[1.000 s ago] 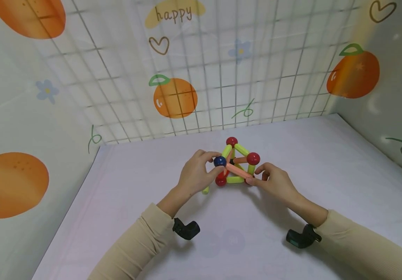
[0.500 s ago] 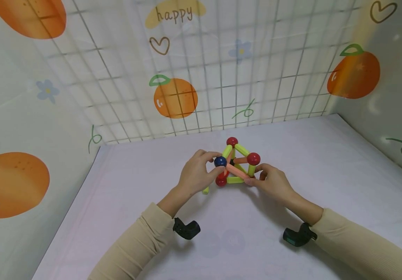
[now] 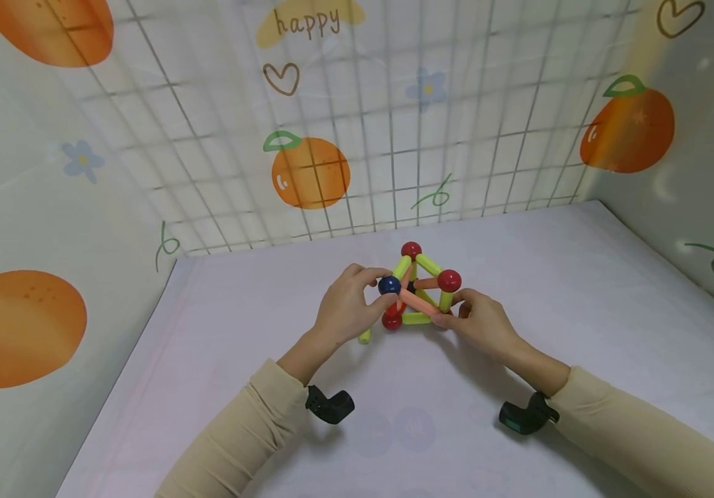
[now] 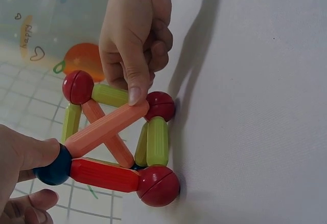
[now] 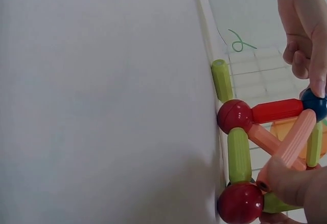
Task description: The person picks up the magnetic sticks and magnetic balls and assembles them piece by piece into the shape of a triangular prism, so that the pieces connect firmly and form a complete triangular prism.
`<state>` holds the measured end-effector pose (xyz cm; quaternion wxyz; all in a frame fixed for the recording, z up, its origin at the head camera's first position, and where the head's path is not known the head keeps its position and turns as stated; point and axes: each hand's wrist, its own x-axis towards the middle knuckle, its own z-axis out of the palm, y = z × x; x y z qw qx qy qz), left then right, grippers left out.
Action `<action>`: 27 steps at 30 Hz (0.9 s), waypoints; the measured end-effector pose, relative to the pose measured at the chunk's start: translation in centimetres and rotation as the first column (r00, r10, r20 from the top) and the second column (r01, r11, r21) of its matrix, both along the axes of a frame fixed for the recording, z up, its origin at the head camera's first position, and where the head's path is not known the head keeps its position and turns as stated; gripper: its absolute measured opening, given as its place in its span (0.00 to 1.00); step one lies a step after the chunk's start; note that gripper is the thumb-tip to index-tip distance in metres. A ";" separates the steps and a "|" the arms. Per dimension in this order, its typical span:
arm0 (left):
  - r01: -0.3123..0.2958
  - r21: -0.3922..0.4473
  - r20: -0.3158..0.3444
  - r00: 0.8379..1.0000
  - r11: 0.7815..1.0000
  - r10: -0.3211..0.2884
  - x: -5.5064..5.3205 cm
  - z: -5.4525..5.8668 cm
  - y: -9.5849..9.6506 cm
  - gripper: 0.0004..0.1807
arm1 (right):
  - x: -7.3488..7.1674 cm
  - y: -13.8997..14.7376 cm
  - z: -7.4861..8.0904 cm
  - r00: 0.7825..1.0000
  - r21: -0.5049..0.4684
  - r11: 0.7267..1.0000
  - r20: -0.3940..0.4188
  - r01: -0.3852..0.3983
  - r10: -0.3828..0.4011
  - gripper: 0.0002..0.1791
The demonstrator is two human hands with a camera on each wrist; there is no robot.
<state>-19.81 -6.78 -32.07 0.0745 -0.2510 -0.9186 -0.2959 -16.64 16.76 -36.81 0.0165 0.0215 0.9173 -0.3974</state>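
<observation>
A frame of magnetic rods and balls (image 3: 417, 319) stands on the table, with red balls at several corners and green, red and salmon rods between them. My left hand (image 3: 352, 304) pinches the dark blue ball (image 4: 54, 166) at the frame's upper left corner between thumb and fingers. A salmon rod (image 4: 108, 128) slants from that blue ball down to the lower right red ball (image 5: 240, 202). At the rod's lower end, my right hand (image 3: 484, 324) grips it, thumb on the near side, right beside the red ball. Another salmon rod crosses behind it.
A loose green rod (image 3: 365, 337) lies on the table left of the frame, below my left hand. A white printed curtain (image 3: 220, 173) with a grid pattern rises behind the table. Each wrist wears a black camera (image 3: 527, 413).
My right hand has shifted slightly left along the salmon rod's lower end, its fingers closing in nearer to the frame. The left hand keeps its hold on the blue ball.
</observation>
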 end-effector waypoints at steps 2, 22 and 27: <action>-0.004 0.002 0.002 1.000 1.000 0.004 0.0 0.0 0.0 0.21 | -0.1 0.0 0.0 1.000 -0.002 1.000 -0.001 -0.002 0.002 0.26; 0.002 -0.004 -0.006 1.000 1.000 -0.002 0.1 -0.1 0.0 0.21 | 0.1 0.0 0.4 0.997 -0.001 1.000 -0.072 0.016 -0.016 0.32; -0.008 -0.009 -0.004 1.000 1.000 0.008 0.2 0.0 0.0 0.21 | 0.5 -0.1 1.1 0.973 -0.008 1.000 -0.229 0.025 -0.027 0.34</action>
